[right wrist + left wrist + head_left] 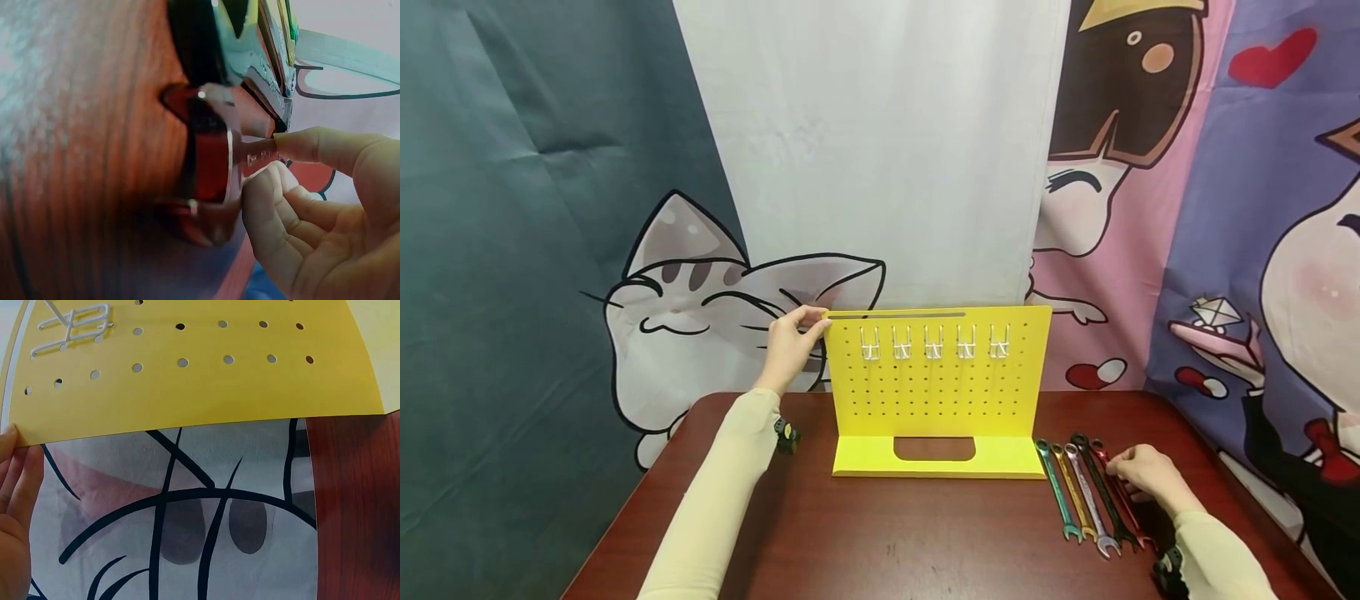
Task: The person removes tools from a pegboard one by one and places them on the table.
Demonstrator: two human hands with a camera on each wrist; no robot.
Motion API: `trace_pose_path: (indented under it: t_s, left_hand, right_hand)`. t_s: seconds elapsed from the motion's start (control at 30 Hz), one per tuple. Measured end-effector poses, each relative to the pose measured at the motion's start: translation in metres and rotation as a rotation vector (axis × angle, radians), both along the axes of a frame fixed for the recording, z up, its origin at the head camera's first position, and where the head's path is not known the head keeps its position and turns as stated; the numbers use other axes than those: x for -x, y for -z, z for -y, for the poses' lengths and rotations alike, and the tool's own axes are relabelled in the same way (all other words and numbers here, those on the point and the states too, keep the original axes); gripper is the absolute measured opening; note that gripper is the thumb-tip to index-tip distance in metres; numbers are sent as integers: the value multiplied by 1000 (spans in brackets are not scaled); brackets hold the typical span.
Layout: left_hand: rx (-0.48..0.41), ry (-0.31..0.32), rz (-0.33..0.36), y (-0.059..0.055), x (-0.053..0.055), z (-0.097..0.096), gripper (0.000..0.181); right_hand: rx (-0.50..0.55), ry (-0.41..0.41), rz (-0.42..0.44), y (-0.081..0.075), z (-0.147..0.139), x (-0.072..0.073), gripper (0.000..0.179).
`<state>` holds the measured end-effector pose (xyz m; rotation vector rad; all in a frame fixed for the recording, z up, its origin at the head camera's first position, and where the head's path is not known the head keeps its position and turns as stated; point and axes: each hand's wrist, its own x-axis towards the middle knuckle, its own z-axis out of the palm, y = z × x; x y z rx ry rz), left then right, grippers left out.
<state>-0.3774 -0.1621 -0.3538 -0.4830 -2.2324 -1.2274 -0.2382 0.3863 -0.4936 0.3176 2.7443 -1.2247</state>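
Observation:
A yellow pegboard with a flat foot stands upright at the back of the table. Its top left corner is pinched between the thumb and fingers of my left hand. Several white wire hooks hang in a row near its top. Right of the board, several combination wrenches lie side by side: green, gold, silver and black. The outermost is a red wrench, whose shaft my right hand pinches between thumb and index finger, its open end toward the wrist camera.
The dark red wooden table has rounded back corners. Behind it hangs a printed cloth backdrop with cartoon figures. A cutout runs through the middle of the board's foot. Wrist cameras are strapped to both forearms.

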Motion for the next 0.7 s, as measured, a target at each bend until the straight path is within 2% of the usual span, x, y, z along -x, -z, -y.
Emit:
trace_pose_path:
  t_s: [0.23,0.7]
  left_hand:
    - [0,3,1,0,0,0,22]
    - [8,-7,7,0,-1,0,22]
  right_hand:
    - [-40,4,-8,-2,2,0,24]
    - [-40,11,-14,2,1,0,23]
